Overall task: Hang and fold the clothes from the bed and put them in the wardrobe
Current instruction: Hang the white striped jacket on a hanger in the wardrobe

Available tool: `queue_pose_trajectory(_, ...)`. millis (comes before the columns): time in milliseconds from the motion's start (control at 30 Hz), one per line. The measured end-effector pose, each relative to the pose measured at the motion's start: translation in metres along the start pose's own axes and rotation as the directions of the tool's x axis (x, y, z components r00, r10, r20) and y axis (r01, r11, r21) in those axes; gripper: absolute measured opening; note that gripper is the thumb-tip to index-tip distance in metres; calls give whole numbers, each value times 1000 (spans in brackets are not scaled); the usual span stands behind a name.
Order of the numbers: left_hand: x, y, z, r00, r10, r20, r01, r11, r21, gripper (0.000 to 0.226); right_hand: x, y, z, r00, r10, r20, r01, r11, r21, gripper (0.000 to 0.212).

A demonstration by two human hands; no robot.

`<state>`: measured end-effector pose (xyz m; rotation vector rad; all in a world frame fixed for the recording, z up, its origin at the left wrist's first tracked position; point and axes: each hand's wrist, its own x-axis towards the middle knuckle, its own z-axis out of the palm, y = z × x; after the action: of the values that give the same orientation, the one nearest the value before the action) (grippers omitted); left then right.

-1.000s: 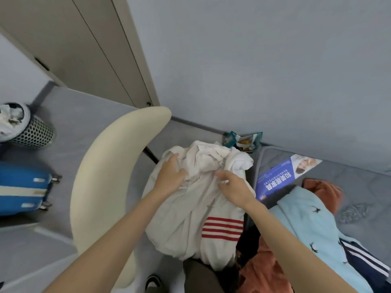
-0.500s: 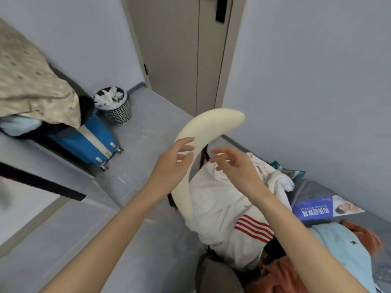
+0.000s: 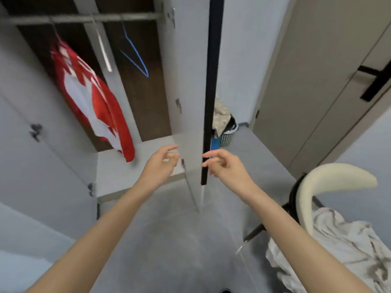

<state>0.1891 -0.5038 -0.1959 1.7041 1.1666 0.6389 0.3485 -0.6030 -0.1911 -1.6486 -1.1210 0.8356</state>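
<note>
Both arms reach forward over the grey floor (image 3: 169, 240) toward the open wardrobe (image 3: 146, 106). The left hand (image 3: 157, 166) and the right hand (image 3: 228, 168) are raised side by side, a little apart, and hold nothing. Their fingers (image 3: 169, 148) are released and loosely curled. The left hand hangs in front of the front edge of the wardrobe's pale bottom shelf (image 3: 127, 172). The right hand is just beside the lower end of the black strip (image 3: 211, 81) that runs down the edge of the open wardrobe door; whether it touches the strip cannot be told. A red and white garment (image 3: 91, 98) hangs toward the left end of the rail (image 3: 84, 17) at the top of the wardrobe, its lower tip reaching down to the shelf. Two bare hangers hang to its right on the same rail, a pale hanger (image 3: 103, 49) and then a blue wire hanger (image 3: 135, 53). The view here is blurred. At the lower right stands a chair (image 3: 330, 178) with a curved cream back, and a crumpled white garment (image 3: 338, 250) lies heaped on its seat, well apart from both hands. Past the wardrobe door, a mesh bin (image 3: 225, 139) sits on the floor by the far wall, next to a closed beige door (image 3: 306, 92) with a black handle (image 3: 376, 81).
</note>
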Motion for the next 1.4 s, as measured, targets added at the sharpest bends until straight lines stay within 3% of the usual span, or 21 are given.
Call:
queue_pose_trajectory(167, 16, -3, -112, 983, 49, -176, -42, 998, 41, 34, 57, -72, 77, 991, -119, 61, 122, 991, -46, 18)
queue_pose_trajectory(533, 168, 7, -264, 929, 124, -348, -81, 987, 137, 39, 267, -165, 168, 948, -317, -40, 312, 946, -85, 20)
queue_pose_trajectory(867, 353, -19, -365, 898, 138, -419, -63, 980, 188, 37, 470, -208, 260, 972, -236, 0, 231, 952, -200, 33)
queue_pose_trajectory(1133, 447, -60, -408, 901, 309, -305, -150, 880, 451, 40, 581, -211, 331, 982, -177, -67, 117, 847, -518, 55)
queue_pose_trajectory(1233, 481, -75, -419, 913, 339, -228, -157, 806, 571, 40, 615, -211, 355, 979, -166, -121, 82, 855, -512, 62)
queue_pose_trajectory(1300, 503, -86, -427, 919, 367, -145, -172, 702, 691, 39, 634, -212, 366, 975, -163, -153, 72, 876, -477, 60)
queue_pose_trajectory(1400, 525, -102, -439, 920, 385, -67, -179, 567, 804, 36, 651, -212, 376, 955, -207, -214, 105, 906, -411, 41)
